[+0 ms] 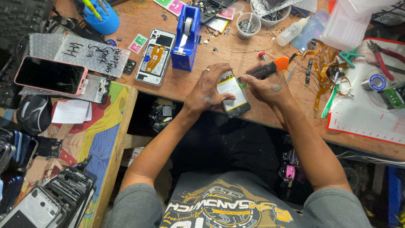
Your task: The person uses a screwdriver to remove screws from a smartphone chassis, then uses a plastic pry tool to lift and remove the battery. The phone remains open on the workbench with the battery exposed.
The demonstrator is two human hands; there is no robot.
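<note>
The opened phone point(233, 95) lies at the near edge of the wooden workbench point(177, 84), clasped by the left hand point(209, 90). The right hand point(265, 86) grips an orange-handled screwdriver point(268, 68) over its top end.
</note>
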